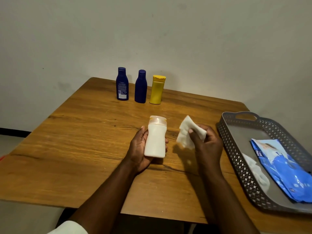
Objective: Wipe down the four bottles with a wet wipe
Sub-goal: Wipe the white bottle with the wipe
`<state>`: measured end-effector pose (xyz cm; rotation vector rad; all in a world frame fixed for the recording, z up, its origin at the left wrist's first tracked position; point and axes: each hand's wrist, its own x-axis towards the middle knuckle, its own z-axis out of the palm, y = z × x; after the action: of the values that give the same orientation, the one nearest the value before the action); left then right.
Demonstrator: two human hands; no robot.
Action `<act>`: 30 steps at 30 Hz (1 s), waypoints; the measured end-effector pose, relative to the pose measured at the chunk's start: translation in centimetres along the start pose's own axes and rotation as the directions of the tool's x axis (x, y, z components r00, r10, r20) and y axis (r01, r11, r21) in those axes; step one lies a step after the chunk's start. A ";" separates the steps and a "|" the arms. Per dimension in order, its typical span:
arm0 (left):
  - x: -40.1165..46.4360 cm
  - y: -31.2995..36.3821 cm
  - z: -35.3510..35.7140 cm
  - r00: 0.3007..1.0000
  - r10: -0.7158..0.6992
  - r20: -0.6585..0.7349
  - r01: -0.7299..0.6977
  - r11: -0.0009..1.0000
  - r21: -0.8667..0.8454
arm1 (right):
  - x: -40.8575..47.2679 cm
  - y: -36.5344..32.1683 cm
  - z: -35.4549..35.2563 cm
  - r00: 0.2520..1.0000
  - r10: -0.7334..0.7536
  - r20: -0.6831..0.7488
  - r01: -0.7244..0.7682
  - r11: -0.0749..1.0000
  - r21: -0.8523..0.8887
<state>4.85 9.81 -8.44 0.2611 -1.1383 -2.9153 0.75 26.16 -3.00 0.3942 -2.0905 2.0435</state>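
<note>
My left hand (138, 149) grips a white bottle (155, 138) with a pale cap, holding it upright above the middle of the wooden table (84, 141). Just to its right, my right hand (206, 144) pinches a crumpled white wet wipe (185, 134); the wipe is apart from the bottle. At the back of the table stand three more bottles in a row: a dark blue one with a label (122, 84), a plain dark blue one (141, 86) and a yellow one (157, 90).
A grey perforated tray (236, 125) sits at the table's right edge. It holds a blue pack of wipes (283, 169) and a white cloth or used wipe (256, 173). A wall stands right behind the table.
</note>
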 end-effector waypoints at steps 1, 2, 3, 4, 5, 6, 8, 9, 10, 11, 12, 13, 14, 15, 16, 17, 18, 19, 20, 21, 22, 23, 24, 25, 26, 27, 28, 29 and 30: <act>0.0 0.0 0.0 1.000 0.000 0.006 0.000 1.000 -0.004 | 0.6 -0.4 0.6 0.996 -0.087 0.024 0.088 0.994 -0.060; 0.0 0.0 -0.1 1.000 0.001 0.013 -0.001 1.000 -0.008 | 1.2 -0.6 1.2 0.987 -0.154 0.039 0.157 0.983 -0.095; 0.0 0.0 -0.2 1.000 0.003 0.016 -0.003 1.000 -0.009 | 1.8 -0.7 1.8 0.974 -0.221 0.041 0.225 0.966 -0.126; 0.0 -0.1 -0.2 1.000 0.003 0.015 -0.003 1.000 -0.010 | 2.4 -0.9 2.5 0.955 -0.294 0.035 0.296 0.942 -0.160; 0.1 -0.1 -0.2 1.000 0.003 0.010 -0.003 1.000 -0.011 | 2.8 -1.1 3.2 0.928 -0.371 0.033 0.370 0.908 -0.199; 0.1 -0.1 -0.3 1.000 0.004 0.005 -0.004 1.000 -0.011 | 3.3 -1.1 3.8 0.896 -0.443 0.037 0.438 0.867 -0.239; 0.2 -0.2 -0.4 1.000 0.011 -0.016 -0.012 1.000 -0.005 | 3.9 -0.6 5.0 0.847 -0.527 0.068 0.519 0.792 -0.323; 0.3 -0.2 -0.4 0.999 0.016 -0.034 -0.016 1.000 -0.006 | 4.0 -0.2 5.4 0.839 -0.537 0.094 0.532 0.769 -0.354; 0.4 -0.2 -0.4 0.998 0.023 -0.055 -0.024 1.000 -0.010 | 4.1 0.3 5.9 0.837 -0.532 0.126 0.537 0.756 -0.373; 0.4 -0.3 -0.4 0.997 0.031 -0.068 -0.032 0.999 -0.013 | 4.0 0.8 6.2 0.838 -0.520 0.164 0.540 0.749 -0.385; 0.5 -0.3 -0.5 0.997 0.037 -0.071 -0.038 0.999 -0.013 | 3.8 1.4 6.5 0.837 -0.507 0.206 0.545 0.741 -0.392; 0.6 -0.4 -0.4 0.997 0.040 -0.072 -0.041 0.999 -0.010 | 3.4 1.8 6.7 0.833 -0.493 0.250 0.553 0.733 -0.396; 0.6 -0.4 -0.3 0.996 0.042 -0.074 -0.042 0.999 -0.006 | 3.1 2.3 6.8 0.826 -0.481 0.293 0.563 0.722 -0.403; 0.6 -0.3 -0.2 0.996 0.046 -0.077 -0.046 0.999 -0.003 | 2.7 2.6 7.0 0.815 -0.473 0.333 0.577 0.705 -0.412; 0.6 -0.3 -0.1 0.995 0.051 -0.081 -0.051 0.999 -0.002 | 2.3 2.9 7.1 0.801 -0.470 0.370 0.596 0.682 -0.423; 0.6 -0.3 0.0 0.995 0.054 -0.083 -0.054 0.999 -0.001 | 1.9 3.2 7.1 0.786 -0.468 0.404 0.615 0.656 -0.438; 0.7 -0.3 0.0 0.995 0.054 -0.087 -0.054 0.999 0.001 | 1.6 3.3 7.2 0.771 -0.467 0.433 0.634 0.627 -0.452; 0.7 -0.3 0.1 0.995 0.055 -0.087 -0.054 0.999 0.004 | 1.4 3.4 7.3 0.761 -0.464 0.454 0.647 0.603 -0.467; 0.7 -0.4 0.1 0.994 0.057 -0.092 -0.056 0.998 0.011 | 1.3 3.4 7.3 0.758 -0.457 0.465 0.650 0.589 -0.480; 0.7 -0.4 0.1 0.994 0.058 -0.096 -0.056 0.998 0.018 | 1.2 3.4 7.3 0.760 -0.449 0.470 0.647 0.584 -0.490; 0.8 -0.5 0.0 0.993 0.060 -0.102 -0.058 0.998 0.023 | 1.1 3.3 7.3 0.763 -0.443 0.470 0.644 0.583 -0.496; 0.8 -0.5 0.0 0.993 0.061 -0.101 -0.059 0.998 0.027 | 1.1 3.2 7.3 0.765 -0.440 0.470 0.642 0.582 -0.500; 0.8 -0.6 0.0 0.993 0.065 -0.099 -0.062 0.998 0.031 | 1.0 3.2 7.3 0.765 -0.440 0.471 0.642 0.581 -0.501; 0.8 -0.6 0.0 0.993 0.067 -0.096 -0.064 0.997 0.036 | 1.0 3.2 7.3 0.763 -0.439 0.475 0.644 0.577 -0.502; 0.8 -0.6 -0.1 0.993 0.070 -0.098 -0.066 0.997 0.043 | 0.9 3.2 7.3 0.761 -0.435 0.482 0.647 0.572 -0.505; 0.8 -0.7 -0.1 0.993 0.072 -0.098 -0.067 0.997 0.048 | 0.8 3.2 7.2 0.758 -0.429 0.492 0.650 0.562 -0.511; 0.8 -0.7 -0.2 0.992 0.075 -0.100 -0.070 0.996 0.051 | 0.7 3.3 7.1 0.753 -0.425 0.503 0.656 0.551 -0.516; 0.8 -0.8 -0.2 0.992 0.079 -0.103 -0.074 0.996 0.052 | 0.5 3.3 7.0 0.747 -0.423 0.514 0.662 0.541 -0.518; 0.9 -0.8 -0.2 0.990 0.081 -0.111 -0.076 0.996 0.052 | 0.4 3.3 6.8 0.741 -0.420 0.524 0.668 0.534 -0.517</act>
<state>4.06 10.20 -9.25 0.3682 -1.1740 -2.7690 -0.34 19.35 -6.21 1.1575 -2.2883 0.7784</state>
